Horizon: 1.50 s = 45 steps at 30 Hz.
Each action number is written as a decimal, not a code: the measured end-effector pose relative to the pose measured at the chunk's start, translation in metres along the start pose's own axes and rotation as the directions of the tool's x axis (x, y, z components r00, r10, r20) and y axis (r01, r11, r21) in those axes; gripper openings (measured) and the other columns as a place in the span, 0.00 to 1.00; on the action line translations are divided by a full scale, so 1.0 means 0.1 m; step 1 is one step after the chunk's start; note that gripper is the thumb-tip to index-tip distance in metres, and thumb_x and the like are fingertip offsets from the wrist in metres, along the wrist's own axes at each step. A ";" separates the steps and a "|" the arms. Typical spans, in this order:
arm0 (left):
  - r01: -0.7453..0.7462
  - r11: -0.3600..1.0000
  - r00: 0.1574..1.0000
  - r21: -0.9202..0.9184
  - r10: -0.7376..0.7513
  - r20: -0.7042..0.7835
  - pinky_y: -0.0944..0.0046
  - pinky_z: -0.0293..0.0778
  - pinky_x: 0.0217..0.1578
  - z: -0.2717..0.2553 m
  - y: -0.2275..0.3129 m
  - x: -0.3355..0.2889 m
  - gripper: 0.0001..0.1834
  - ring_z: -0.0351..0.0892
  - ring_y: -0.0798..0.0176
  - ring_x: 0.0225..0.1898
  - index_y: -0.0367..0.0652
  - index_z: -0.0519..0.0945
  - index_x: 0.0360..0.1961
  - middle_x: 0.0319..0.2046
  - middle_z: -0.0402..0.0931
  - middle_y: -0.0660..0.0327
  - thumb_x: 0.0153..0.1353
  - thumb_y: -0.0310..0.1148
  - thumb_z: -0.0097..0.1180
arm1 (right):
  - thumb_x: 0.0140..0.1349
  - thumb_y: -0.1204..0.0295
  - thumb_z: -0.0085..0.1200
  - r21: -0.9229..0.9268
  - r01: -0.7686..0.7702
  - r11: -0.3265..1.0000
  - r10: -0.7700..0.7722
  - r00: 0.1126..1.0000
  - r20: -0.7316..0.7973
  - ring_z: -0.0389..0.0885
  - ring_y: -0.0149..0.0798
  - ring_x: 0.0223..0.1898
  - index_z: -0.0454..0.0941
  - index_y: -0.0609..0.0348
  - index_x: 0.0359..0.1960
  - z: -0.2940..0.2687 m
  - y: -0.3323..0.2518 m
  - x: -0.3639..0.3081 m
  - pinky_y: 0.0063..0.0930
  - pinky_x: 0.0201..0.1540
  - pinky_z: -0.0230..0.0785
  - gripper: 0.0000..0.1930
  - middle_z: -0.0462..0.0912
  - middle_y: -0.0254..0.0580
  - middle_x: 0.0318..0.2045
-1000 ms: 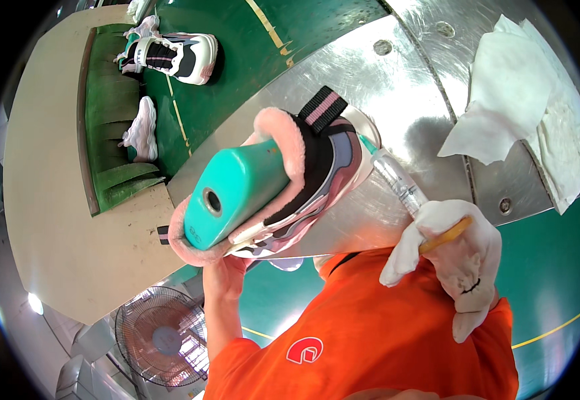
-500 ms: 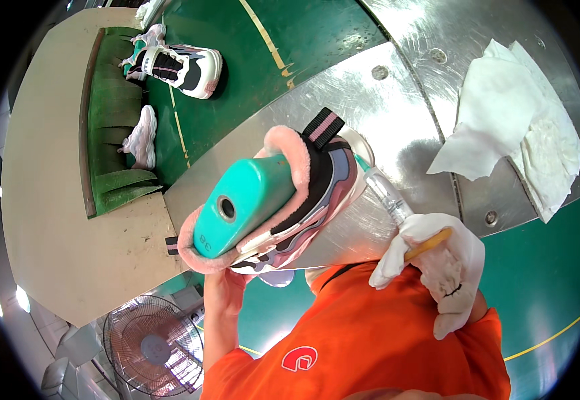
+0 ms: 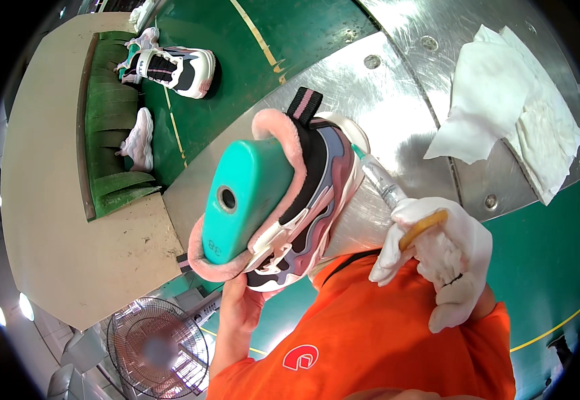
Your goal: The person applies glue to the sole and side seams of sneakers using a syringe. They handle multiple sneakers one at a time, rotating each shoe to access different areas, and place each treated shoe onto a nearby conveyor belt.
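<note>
A sneaker (image 3: 333, 160) with pink fleece lining and a black, grey and mauve side is tilted above the metal surface. Its opening surrounds a teal shoe last (image 3: 250, 190) with a round hole. My bare left hand (image 3: 242, 308) grips the sneaker from beneath, most of its fingers hidden. In a white glove, my right hand (image 3: 446, 250) is closed around a clear syringe (image 3: 383, 185). The syringe's teal tip meets the edge of the sole by the heel; whether it touches is too fine to tell. A tan curved strip (image 3: 423, 227) shows across the gloved fingers.
White cloths (image 3: 503, 100) lie on the metal table (image 3: 410, 160) at right. Other sneakers (image 3: 180, 70) stand on a green belt (image 3: 236, 73) at far left, beside a green flap curtain (image 3: 110, 127) and a beige board (image 3: 43, 153). A fan (image 3: 156, 350) stands lower left.
The sneaker has turned in my left hand, its lower end swinging right and down and its heel tab moving slightly left. The syringe has shifted slightly left, its tip still at the sole edge.
</note>
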<state>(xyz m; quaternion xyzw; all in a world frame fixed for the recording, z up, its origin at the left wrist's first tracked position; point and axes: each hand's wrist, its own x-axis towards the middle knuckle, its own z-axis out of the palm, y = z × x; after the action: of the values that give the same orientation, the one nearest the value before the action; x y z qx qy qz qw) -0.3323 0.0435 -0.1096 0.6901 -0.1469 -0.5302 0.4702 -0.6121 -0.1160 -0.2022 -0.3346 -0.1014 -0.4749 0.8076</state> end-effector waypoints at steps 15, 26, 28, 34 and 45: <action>0.192 0.972 0.964 -0.137 -0.161 0.209 0.62 0.77 0.52 -0.02 -0.21 -0.17 0.36 0.79 0.60 0.53 0.28 0.65 0.61 0.54 0.75 0.51 0.61 0.43 0.64 | 0.31 0.64 0.82 -0.110 -0.306 0.946 0.220 0.852 -0.475 0.82 0.49 0.40 0.56 0.76 0.62 0.54 -0.13 0.19 0.40 0.43 0.81 0.58 0.77 0.53 0.40; 0.212 0.966 0.962 -0.148 -0.180 0.205 0.75 0.77 0.38 0.17 -0.29 -0.22 0.31 0.79 0.72 0.41 0.30 0.71 0.54 0.46 0.79 0.60 0.57 0.39 0.69 | 0.39 0.85 0.71 -0.108 -0.246 0.963 0.215 0.947 -0.240 0.75 0.39 0.50 0.56 0.70 0.64 0.64 -0.10 0.13 0.36 0.52 0.75 0.48 0.71 0.49 0.51; 0.208 0.967 0.966 -0.149 -0.179 0.184 0.78 0.74 0.33 0.29 -0.24 -0.23 0.30 0.77 0.76 0.36 0.31 0.72 0.53 0.43 0.80 0.62 0.56 0.39 0.69 | 0.39 0.87 0.70 -0.121 -0.245 0.962 0.209 0.945 -0.252 0.75 0.38 0.51 0.57 0.70 0.64 0.67 -0.09 0.12 0.36 0.53 0.75 0.47 0.70 0.49 0.52; 0.214 0.960 0.952 -0.178 -0.164 0.260 0.70 0.77 0.45 0.19 -0.31 -0.22 0.29 0.80 0.68 0.46 0.29 0.71 0.55 0.48 0.79 0.56 0.59 0.37 0.66 | 0.37 0.86 0.70 -0.206 -0.304 0.930 0.218 0.908 -0.358 0.74 0.37 0.49 0.62 0.72 0.60 0.80 -0.12 0.10 0.33 0.53 0.75 0.43 0.71 0.50 0.52; 0.041 0.989 0.983 -0.142 -0.014 0.184 0.53 0.85 0.40 -0.23 -0.05 -0.02 0.31 0.83 0.54 0.46 0.29 0.71 0.56 0.47 0.79 0.50 0.62 0.44 0.61 | 0.30 0.80 0.73 -0.313 -0.162 0.936 0.044 0.935 -0.352 0.78 0.43 0.44 0.60 0.73 0.60 0.68 -0.21 -0.03 0.35 0.50 0.73 0.49 0.76 0.50 0.41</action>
<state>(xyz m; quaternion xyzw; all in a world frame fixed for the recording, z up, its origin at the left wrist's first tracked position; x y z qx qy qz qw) -0.3144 0.0590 -0.1124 0.6047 -0.1408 -0.6068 0.4963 -0.6208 -0.0770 -0.1433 -0.3858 0.1402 -0.4923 0.7676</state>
